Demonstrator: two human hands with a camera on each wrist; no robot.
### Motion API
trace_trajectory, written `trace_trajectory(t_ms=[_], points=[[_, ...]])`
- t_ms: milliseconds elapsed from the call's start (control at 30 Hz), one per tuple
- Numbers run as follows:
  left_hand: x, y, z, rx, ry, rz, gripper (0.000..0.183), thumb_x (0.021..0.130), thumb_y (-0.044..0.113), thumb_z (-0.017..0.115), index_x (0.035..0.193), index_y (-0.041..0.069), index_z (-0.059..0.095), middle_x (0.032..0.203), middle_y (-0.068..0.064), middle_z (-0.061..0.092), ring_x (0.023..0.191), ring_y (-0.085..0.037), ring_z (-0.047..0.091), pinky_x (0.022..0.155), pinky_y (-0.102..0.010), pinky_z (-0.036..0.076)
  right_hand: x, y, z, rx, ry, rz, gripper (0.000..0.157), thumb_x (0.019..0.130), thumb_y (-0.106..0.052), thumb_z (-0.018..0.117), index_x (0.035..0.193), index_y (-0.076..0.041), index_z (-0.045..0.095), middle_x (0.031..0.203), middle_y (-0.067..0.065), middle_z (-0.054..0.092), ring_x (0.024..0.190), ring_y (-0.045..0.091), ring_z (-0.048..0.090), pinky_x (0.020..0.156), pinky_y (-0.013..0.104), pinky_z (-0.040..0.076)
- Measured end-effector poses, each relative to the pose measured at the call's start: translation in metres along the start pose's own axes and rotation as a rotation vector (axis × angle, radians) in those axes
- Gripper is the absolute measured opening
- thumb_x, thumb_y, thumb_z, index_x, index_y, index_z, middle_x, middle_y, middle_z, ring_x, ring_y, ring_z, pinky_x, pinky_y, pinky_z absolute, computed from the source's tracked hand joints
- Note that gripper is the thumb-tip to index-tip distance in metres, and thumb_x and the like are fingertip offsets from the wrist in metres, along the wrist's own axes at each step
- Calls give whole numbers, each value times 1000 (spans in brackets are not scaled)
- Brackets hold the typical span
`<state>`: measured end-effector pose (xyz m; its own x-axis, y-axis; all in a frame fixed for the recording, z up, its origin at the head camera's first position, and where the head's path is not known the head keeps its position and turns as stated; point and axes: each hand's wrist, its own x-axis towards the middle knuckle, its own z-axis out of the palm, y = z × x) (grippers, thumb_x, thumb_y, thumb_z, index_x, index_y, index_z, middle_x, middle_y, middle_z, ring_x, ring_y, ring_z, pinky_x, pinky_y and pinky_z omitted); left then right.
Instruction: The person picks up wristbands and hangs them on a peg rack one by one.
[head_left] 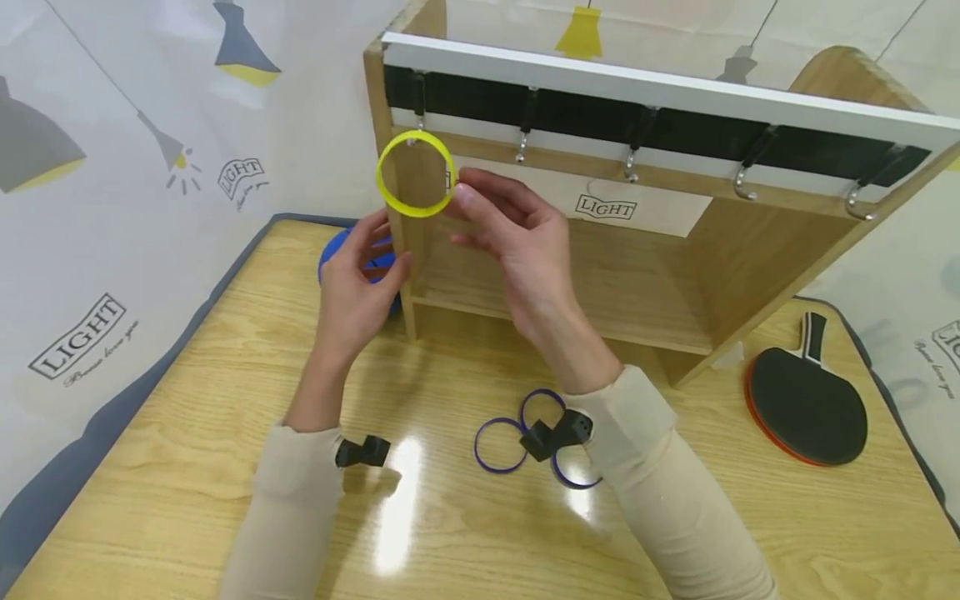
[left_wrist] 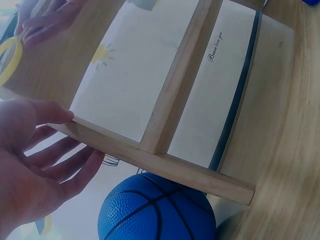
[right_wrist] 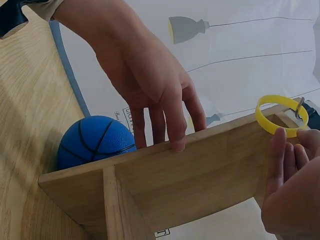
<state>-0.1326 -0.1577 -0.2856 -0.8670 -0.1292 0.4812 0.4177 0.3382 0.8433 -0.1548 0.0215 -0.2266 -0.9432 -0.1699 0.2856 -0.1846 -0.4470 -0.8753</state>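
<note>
In the head view my right hand (head_left: 528,242) pinches a thin yellow ring (head_left: 415,214) between thumb and fingers at its right side. The ring is up at the leftmost metal hook (head_left: 420,123) of the wooden rack (head_left: 562,312); in the right wrist view the hook tip (right_wrist: 299,106) overlaps the ring's far side. My left hand (head_left: 352,287) holds the front edge of the rack's left side panel (left_wrist: 115,145), thumb inside and fingers outside. Beside that panel sits a blue ball (left_wrist: 157,210) with black lines, partly hidden by the hand in the head view.
Several more hooks (head_left: 632,167) line the rack's black strip to the right. Purple rings (head_left: 498,471) lie on the wooden table (head_left: 187,400), partly covered by the right wrist's camera (head_left: 555,435). A table tennis bat (head_left: 810,408) lies at the right, near the rack.
</note>
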Motion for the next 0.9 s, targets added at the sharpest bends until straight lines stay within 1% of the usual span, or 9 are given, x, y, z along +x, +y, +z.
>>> trace_trajectory(t_ms=[100, 200, 333, 433, 533, 600, 667, 767, 900], points=[[2, -15, 1, 2, 0, 3, 46, 91, 7, 68, 135, 12, 57, 125, -11, 64, 103, -24, 66, 79, -36, 55, -4, 0, -7, -30, 8, 0, 27, 88, -11, 74, 113, -2, 69, 115, 17, 67, 104, 34, 65, 76, 38, 56], [3, -25, 2, -3, 1, 13, 46, 91, 12, 69, 135, 19, 58, 124, -6, 64, 102, -19, 66, 79, -36, 55, -13, -2, -20, -88, 4, 9, 26, 88, -12, 74, 113, -3, 70, 114, 17, 67, 102, 34, 66, 75, 39, 56], [3, -27, 3, -8, 6, 24, 46, 91, 13, 69, 135, 20, 58, 124, -4, 65, 101, -18, 66, 78, -37, 55, -33, -7, -49, -264, -81, 72, 26, 91, -16, 71, 114, -4, 69, 113, 16, 67, 95, 34, 67, 72, 42, 57], [3, -22, 3, -6, 12, 22, 46, 91, 9, 68, 135, 17, 58, 124, -6, 65, 101, -20, 66, 77, -32, 55, -53, -9, -81, -541, -220, 155, 25, 94, -20, 68, 114, -6, 70, 107, 12, 70, 87, 30, 67, 68, 39, 56], [1, -9, 2, -5, 12, 16, 45, 91, 3, 66, 135, 9, 57, 123, -13, 64, 102, -25, 66, 76, -27, 53, -72, -6, -110, -915, -345, 198, 23, 95, -23, 67, 113, -10, 71, 99, 4, 72, 83, 21, 67, 69, 34, 55], [-1, 1, 2, -3, 7, 11, 45, 91, 0, 65, 134, 4, 56, 123, -17, 63, 102, -29, 66, 76, -27, 53, -83, -1, -123, -1152, -366, 200, 23, 94, -25, 67, 112, -11, 72, 95, 0, 71, 82, 16, 66, 70, 34, 54], [-2, 8, 1, -2, 7, 6, 44, 90, -1, 64, 134, 1, 56, 123, -20, 63, 103, -31, 65, 76, -28, 53, -91, 5, -134, -1342, -365, 209, 25, 93, -25, 68, 113, -9, 72, 96, 1, 72, 86, 18, 67, 73, 37, 54], [-3, 13, 1, -2, 5, -5, 44, 91, -1, 64, 133, 1, 56, 123, -20, 63, 103, -30, 65, 78, -32, 53, -97, 13, -147, -1489, -355, 229, 28, 91, -22, 68, 113, -5, 71, 99, 6, 72, 91, 26, 68, 78, 44, 53], [-4, 13, 2, -7, -2, -16, 44, 91, 0, 65, 134, 1, 55, 124, -19, 62, 104, -30, 65, 79, -36, 53, -101, 22, -155, -1532, -388, 250, 28, 89, -19, 66, 112, -4, 71, 101, 8, 72, 92, 28, 67, 80, 46, 51]])
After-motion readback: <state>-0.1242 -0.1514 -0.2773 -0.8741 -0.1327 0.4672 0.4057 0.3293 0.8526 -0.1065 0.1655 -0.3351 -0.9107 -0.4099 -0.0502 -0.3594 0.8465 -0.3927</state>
